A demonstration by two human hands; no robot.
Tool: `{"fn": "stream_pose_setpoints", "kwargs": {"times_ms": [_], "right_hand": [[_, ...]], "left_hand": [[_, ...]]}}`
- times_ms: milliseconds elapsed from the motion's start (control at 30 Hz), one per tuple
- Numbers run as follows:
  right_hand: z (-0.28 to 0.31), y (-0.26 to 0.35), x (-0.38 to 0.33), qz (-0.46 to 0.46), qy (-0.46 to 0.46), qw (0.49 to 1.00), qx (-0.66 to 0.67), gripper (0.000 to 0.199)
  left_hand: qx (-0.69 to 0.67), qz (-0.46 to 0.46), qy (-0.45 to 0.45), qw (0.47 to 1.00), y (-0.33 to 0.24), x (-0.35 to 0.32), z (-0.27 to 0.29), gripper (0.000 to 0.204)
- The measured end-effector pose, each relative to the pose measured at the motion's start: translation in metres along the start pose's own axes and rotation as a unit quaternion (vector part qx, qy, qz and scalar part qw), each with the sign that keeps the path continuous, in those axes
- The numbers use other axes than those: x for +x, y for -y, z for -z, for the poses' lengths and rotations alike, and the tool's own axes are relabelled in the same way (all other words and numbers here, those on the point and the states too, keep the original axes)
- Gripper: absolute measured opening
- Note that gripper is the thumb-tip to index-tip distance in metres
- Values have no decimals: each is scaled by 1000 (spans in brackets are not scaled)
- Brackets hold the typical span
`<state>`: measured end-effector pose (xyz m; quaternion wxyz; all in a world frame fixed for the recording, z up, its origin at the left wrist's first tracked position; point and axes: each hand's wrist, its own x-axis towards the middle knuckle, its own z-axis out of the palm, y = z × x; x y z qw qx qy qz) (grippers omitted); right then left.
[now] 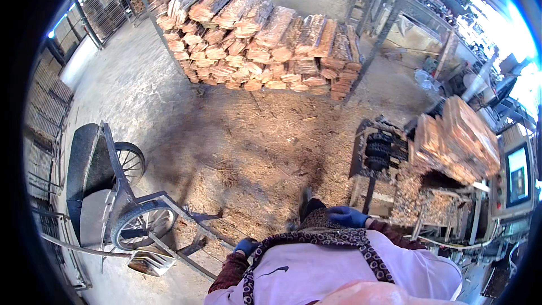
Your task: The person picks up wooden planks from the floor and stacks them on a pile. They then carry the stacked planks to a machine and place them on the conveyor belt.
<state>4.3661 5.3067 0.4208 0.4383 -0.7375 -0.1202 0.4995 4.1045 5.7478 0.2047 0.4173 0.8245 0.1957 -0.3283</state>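
Observation:
My left hand (pixel 247 246), in a blue glove, is low in front of my body, where the upper handle of a two-wheeled metal cart (pixel 164 196) ends. Whether it touches the handle is unclear, and its fingers are too small to read. My right hand (pixel 347 216), also gloved in blue, is held over my patterned apron (pixel 316 220) with its fingers stretched out and nothing visible in them. Just to its right rises a dark lever or bar (pixel 370 195) of a machine with black rollers (pixel 379 149).
Ahead stands a long stack of split wood (pixel 254 34) between metal posts. More wood slabs (pixel 457 138) are piled on the right beside the machine, near a screen (pixel 518 175). Wood chips (pixel 271 135) cover the floor. A metal shovel blade (pixel 151 261) lies by the cart wheel.

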Motion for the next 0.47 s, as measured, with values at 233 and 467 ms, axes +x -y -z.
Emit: {"fn": "stream_pose_setpoints", "kwargs": {"times_ms": [233,467], "right_hand": [[186,147,221,134,-32,986,94,54],[375,233,448,105,8,941,322,53]], "left_hand": [[-67,-23,-40,997,-101,178,163,48],[-271,9,-68,960,-200,307,314,20]]}}
